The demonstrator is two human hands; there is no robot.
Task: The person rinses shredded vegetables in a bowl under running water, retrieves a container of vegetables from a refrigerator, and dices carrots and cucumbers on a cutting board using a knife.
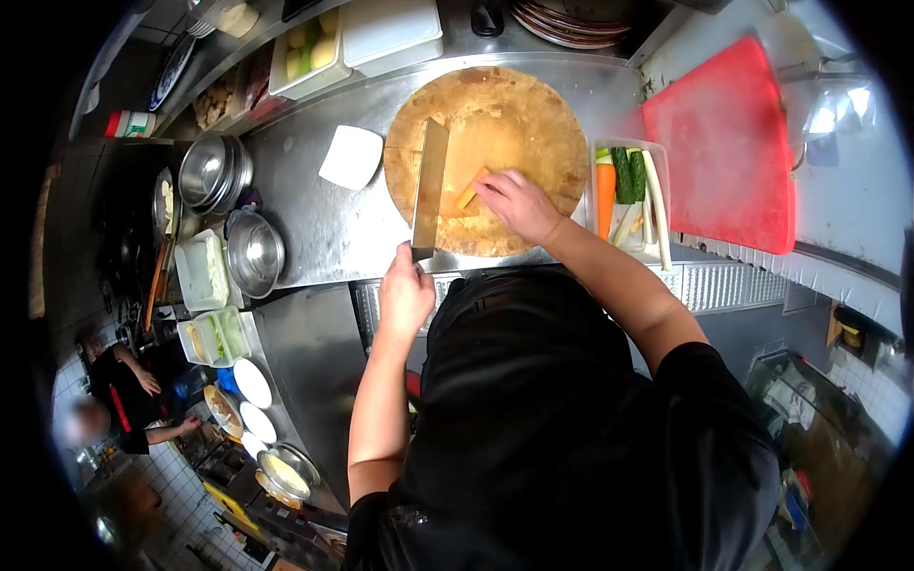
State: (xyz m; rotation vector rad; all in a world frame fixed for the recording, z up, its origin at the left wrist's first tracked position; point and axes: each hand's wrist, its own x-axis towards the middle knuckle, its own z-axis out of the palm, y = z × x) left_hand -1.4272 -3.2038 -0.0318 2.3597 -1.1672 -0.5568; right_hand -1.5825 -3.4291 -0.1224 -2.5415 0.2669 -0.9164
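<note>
My left hand (407,292) is wrapped round the handle of a cleaver (431,188), whose broad blade lies over the left part of a round wooden chopping board (549,100). On the board, the fingertips of my right hand (517,205) grip a short orange piece (466,197), which looks like carrot. The piece lies to the right of the blade, apart from it. A clear container (661,158) right of the board holds a carrot (606,200), cucumbers (630,175) and pale green stalks (657,205).
A white square dish (351,158) is left of the board. Metal bowls (255,253) and food containers (203,273) line the left side. A red board (725,152) stands at the right. Another person (129,390) is at the far lower left, beyond white plates (252,382).
</note>
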